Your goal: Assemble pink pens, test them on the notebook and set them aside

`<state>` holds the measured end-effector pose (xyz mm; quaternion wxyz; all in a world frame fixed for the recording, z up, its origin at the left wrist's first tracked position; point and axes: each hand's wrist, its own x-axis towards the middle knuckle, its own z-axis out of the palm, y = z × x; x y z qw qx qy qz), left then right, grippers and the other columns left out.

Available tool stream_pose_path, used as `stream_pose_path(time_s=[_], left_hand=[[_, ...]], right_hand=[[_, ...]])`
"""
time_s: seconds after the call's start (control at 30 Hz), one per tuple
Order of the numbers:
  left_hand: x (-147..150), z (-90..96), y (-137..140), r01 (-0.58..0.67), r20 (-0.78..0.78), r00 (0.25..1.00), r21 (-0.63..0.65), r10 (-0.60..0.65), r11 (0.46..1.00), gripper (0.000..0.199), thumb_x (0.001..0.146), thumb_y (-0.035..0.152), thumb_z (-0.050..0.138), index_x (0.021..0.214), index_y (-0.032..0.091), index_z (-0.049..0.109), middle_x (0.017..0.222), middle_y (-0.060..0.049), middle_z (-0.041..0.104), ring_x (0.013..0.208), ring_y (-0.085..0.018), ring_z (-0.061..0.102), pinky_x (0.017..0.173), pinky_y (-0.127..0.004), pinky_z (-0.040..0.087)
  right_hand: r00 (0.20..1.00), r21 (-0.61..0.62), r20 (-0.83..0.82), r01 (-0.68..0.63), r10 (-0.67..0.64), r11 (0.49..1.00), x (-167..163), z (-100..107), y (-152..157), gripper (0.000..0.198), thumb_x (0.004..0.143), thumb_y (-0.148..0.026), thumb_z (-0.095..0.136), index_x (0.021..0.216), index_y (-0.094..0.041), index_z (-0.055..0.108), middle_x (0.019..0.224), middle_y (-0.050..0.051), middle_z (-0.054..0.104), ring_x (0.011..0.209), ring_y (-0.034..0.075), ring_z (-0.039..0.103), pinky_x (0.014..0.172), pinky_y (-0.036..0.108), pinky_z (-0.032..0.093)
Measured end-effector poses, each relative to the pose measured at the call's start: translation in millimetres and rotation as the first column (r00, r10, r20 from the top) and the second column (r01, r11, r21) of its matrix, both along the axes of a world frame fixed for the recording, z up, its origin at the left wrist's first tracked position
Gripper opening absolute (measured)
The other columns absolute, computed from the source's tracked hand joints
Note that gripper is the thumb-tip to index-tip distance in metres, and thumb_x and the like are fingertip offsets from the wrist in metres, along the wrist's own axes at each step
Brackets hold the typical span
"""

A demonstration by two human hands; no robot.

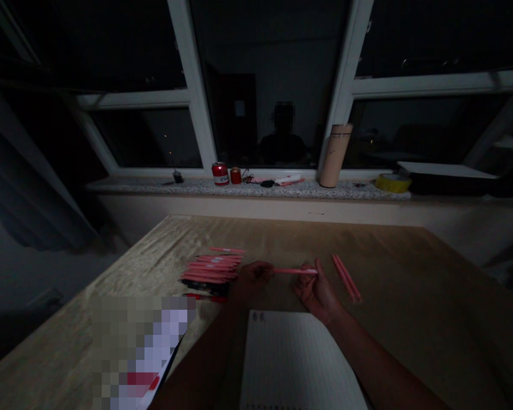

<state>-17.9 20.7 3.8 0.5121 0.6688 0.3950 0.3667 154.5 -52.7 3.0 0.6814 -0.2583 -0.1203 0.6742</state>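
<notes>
A slim pink pen [288, 271] is held level above the table, stretched between both hands. Its left end is pinched by my left hand [253, 277], whose fingers are closed. The other end, which looks clear, lies in my right hand [318, 287], between the thumb and curled fingers. Just left of my left hand is a pile of pink pens [214, 269], with black pens [203, 286] and a red pen [203, 297] at its near side. A few more pink pens [346, 278] lie to the right of my right hand. Below my hands sits a lined notebook [299, 361] with handwriting at its top.
The cloth-covered table [393, 256] reaches a windowsill [252, 189]. On the sill stand a red can [220, 173], a small jar [235, 175], a tall flask [336, 156] and a yellow tape roll [392, 182]. A partly blurred pale object [166, 336] lies at front left.
</notes>
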Motion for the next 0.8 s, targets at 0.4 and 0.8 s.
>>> stream_pose_path(time_s=[0.4, 0.8], left_hand=[[0.2, 0.4, 0.0, -0.019, 0.011, 1.0, -0.004, 0.019, 1.0, 0.031, 0.068, 0.035, 0.062, 0.085, 0.01, 0.064, 0.069, -0.004, 0.064, 0.058, -0.01, 0.051, 0.056, -0.022, 0.038], [-0.2, -1.4, 1.4, -0.027, 0.021, 0.999, 0.021, 0.027, 0.999, 0.033, 0.068, 0.039, 0.063, 0.084, 0.011, 0.065, 0.07, -0.005, 0.065, 0.057, -0.01, 0.051, 0.055, -0.022, 0.039]], right_hand=[[0.999, 0.014, 0.0, 0.033, -0.033, 0.999, 0.4, -2.3, 1.0, 0.043, 0.075, -0.059, 0.056, 0.065, -0.017, 0.058, 0.045, -0.005, 0.052, 0.043, 0.009, 0.048, 0.049, 0.025, 0.04], [0.999, -0.033, -0.031, 0.028, -0.029, 0.999, 0.1, 3.3, -1.1, 0.048, 0.077, -0.062, 0.051, 0.066, -0.017, 0.061, 0.045, -0.003, 0.054, 0.043, 0.01, 0.05, 0.052, 0.026, 0.042]])
